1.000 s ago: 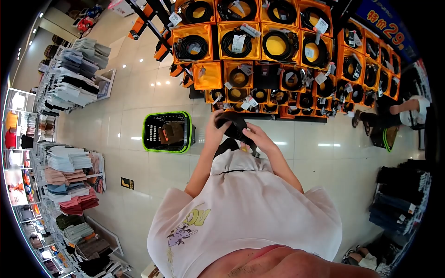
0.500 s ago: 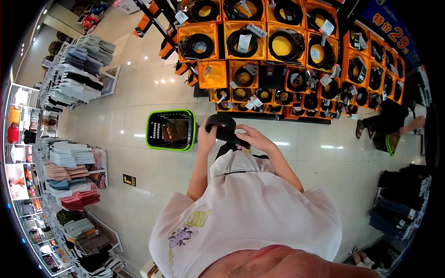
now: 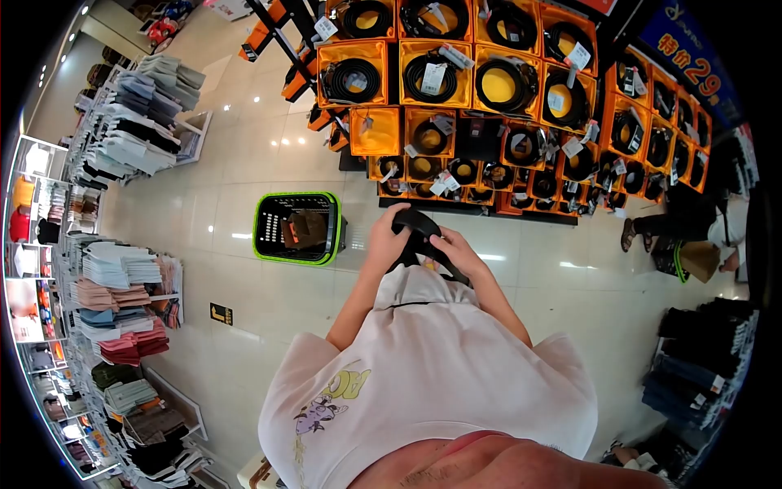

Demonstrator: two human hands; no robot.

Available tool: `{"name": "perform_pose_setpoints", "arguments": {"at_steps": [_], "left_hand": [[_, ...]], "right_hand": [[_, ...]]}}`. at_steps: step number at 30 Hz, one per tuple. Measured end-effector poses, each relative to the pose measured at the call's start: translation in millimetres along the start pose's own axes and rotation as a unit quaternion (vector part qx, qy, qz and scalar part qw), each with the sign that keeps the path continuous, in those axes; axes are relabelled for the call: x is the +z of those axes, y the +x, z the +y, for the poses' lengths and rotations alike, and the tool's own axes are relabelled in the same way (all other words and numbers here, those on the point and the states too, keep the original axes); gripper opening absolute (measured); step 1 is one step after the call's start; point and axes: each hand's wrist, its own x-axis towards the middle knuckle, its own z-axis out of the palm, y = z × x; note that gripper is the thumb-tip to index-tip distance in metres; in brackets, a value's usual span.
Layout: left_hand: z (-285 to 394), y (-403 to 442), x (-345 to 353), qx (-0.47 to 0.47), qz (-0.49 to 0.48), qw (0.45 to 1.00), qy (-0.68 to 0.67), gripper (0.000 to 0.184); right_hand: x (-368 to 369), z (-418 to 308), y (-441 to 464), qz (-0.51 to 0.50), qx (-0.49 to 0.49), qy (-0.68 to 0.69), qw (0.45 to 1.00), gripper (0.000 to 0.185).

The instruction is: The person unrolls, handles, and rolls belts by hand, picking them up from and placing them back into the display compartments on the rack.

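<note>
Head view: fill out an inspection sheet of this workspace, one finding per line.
Surface: glossy tiled floor.
Job's things: black belt, bent into a curve.
Clutter: green-rimmed basket on the floor, brown item inside.
Hands: left hand and right hand both hold the black belt.
Cables: nothing seen.
Surroundings: orange boxes, many with coiled belts; clothes on both sides; another person at right.

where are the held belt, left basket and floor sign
Belt [image 3: 419, 221], head view: upper part of its loop.
Left basket [image 3: 295, 261], head view: lower green rim.
Floor sign [image 3: 221, 314], head view: middle of its face.
</note>
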Motion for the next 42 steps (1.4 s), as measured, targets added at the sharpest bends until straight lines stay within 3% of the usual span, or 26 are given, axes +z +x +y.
{"name": "perform_pose_setpoints", "arguments": {"at_steps": [2,5,6,9,12,14,17,21,22,24,25,27,29,32,33,35,37,41,42], "left_hand": [[0,-1,10,-0.019,0.047,0.992,-0.119,0.029],[18,-11,13,-0.26,0.001,0.907,-0.332,0.018],[12,-14,21,-0.252,-0.017,0.865,-0.433,0.012],[-7,-16,20,-0.292,0.0,0.849,-0.441,0.012],[-17,-11,18,-0.184,0.061,0.945,-0.262,0.011],[-25,-11,6,-0.128,0.05,0.975,-0.172,0.012],[-5,-4,-16,-0.085,0.02,0.992,-0.087,0.013],[-15,2,-32,0.021,0.006,0.992,0.128,0.022],[-13,0,-31,0.051,-0.002,0.983,0.174,0.031],[-4,-5,-20,0.108,-0.06,0.973,0.195,0.034],[-1,-7,-13,0.136,-0.088,0.965,0.205,0.035],[-7,-11,-1,0.133,-0.087,0.973,0.168,0.039],[-5,-13,4,0.131,-0.044,0.981,0.136,0.041],[-11,-16,15,-0.003,0.051,0.997,-0.054,0.034],[-13,-15,19,-0.046,0.083,0.987,-0.132,0.031],[-17,-13,21,-0.15,0.054,0.945,-0.285,0.029],[-13,-15,25,-0.28,0.011,0.858,-0.431,0.024],[-41,-20,30,-0.295,0.005,0.802,-0.52,0.008],[-36,-17,23,-0.271,-0.018,0.824,-0.497,0.011]], "right_hand": [[-1,-3,-1,-0.012,-0.026,0.039,0.999,0.026],[8,-12,-2,-0.04,-0.055,0.069,0.995,0.026],[13,-14,0,-0.044,-0.068,0.075,0.994,0.026],[25,-15,2,-0.043,-0.049,0.089,0.994,0.027],[28,-15,-1,-0.044,-0.045,0.104,0.993,0.036],[24,-15,-5,-0.04,-0.026,0.071,0.996,0.039],[3,-15,-11,-0.044,0.009,-0.016,0.999,0.041],[-18,-19,-18,-0.042,0.043,-0.089,0.994,0.04],[-21,-18,-17,-0.041,0.046,-0.089,0.994,0.041],[-12,-24,-20,-0.026,0.038,-0.071,0.996,0.036],[-10,-18,-15,-0.037,0.047,-0.125,0.99,0.034],[-9,-3,-6,-0.059,0.066,-0.229,0.969,0.031],[-10,0,-8,-0.058,0.069,-0.135,0.987,0.028],[-10,-1,-10,-0.037,0.034,-0.063,0.997,0.028],[-8,-2,-11,-0.042,0.016,-0.015,0.999,0.029],[-3,-5,-12,-0.053,-0.022,0.082,0.995,0.029],[6,-2,-6,-0.064,-0.061,0.092,0.992,0.028],[18,-2,-1,-0.081,-0.074,0.07,0.992,0.033],[20,-7,-4,-0.075,-0.066,0.079,0.992,0.036]]}}
